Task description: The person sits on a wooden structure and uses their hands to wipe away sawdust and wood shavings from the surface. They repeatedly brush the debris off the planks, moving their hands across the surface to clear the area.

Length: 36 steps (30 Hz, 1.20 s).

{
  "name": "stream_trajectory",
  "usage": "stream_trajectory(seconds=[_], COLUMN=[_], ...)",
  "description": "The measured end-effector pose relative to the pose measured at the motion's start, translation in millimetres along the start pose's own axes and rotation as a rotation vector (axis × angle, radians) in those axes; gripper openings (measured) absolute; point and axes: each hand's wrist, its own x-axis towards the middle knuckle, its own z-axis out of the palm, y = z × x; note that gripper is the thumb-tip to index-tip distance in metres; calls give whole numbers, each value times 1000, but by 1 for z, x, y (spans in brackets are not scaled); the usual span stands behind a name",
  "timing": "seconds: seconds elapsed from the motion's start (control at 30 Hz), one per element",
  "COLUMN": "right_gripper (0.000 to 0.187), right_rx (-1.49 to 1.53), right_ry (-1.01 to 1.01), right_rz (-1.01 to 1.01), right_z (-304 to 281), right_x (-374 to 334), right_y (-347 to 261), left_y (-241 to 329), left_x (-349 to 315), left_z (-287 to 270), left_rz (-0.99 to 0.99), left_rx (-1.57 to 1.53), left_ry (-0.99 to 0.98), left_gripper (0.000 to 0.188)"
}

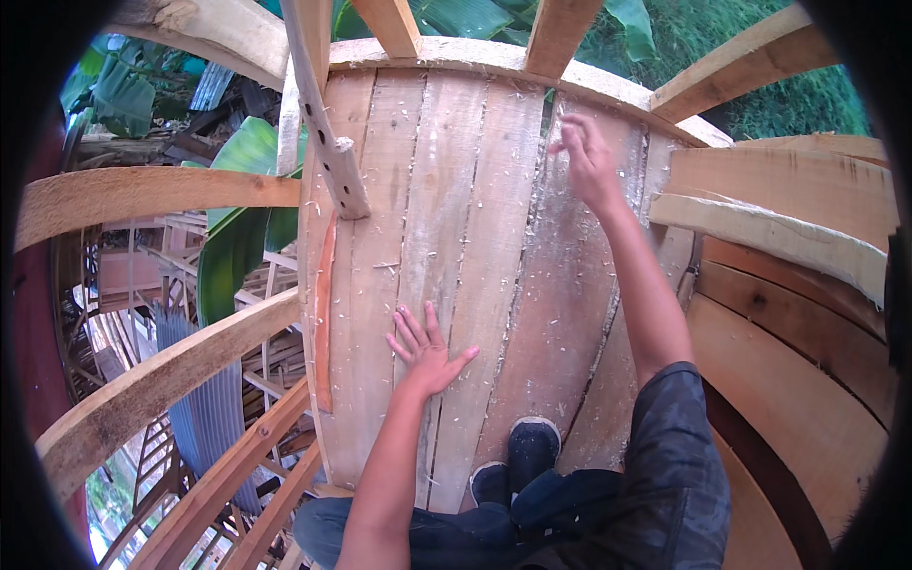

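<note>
My left hand [427, 359] lies flat on the plank floor [432, 228], its fingers spread and nothing under them that I can see. Farther off and to the right, my right hand [591, 163] is over the far end of the boards, near a dark gap between two planks. Its fingers are loosely bent and apart, and no object shows in it. Pale wood chips and shavings are scattered over the planks. Both my feet in dark shoes [534, 450] rest on the boards near the bottom of the view.
A wooden pole [328, 133] with holes stands at the far left of the floor. Wooden beams [161, 356] frame the sides and far edge. An orange-brown strip [326, 323] lies along the left edge. Wide boards [788, 380] rise at right. Below left are corrugated sheets [204, 408] and stacked timber.
</note>
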Motion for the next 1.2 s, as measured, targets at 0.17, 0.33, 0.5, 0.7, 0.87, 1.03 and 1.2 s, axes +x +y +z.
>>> stream_trajectory(seconds=[0.17, 0.33, 0.5, 0.7, 0.87, 1.03, 1.2], right_gripper=[55, 55, 53, 50, 49, 42, 39], right_rx=[-27, 71, 31, 117, -128, 154, -58], right_ry=[-79, -357, -459, -614, -473, -545, -1218], right_rz=[7, 304, 265, 381, 274, 361, 453], right_z=[5, -7, 7, -19, -2, -27, 12], right_x=[2, -8, -29, -22, -13, -1, -30], right_y=[14, 3, 6, -2, -4, -8, -2], left_y=[3, 1, 2, 1, 2, 2, 3], left_x=[1, 0, 2, 0, 1, 0, 1], left_z=[1, 0, 0, 0, 1, 0, 0], left_rz=[4, 4, -6, 2, 9, 2, -9], left_rx=[1, -2, 9, -8, -8, -11, 5], left_ry=[-2, 5, 2, 0, 22, 10, 6], left_gripper=[120, 119, 119, 119, 118, 119, 118])
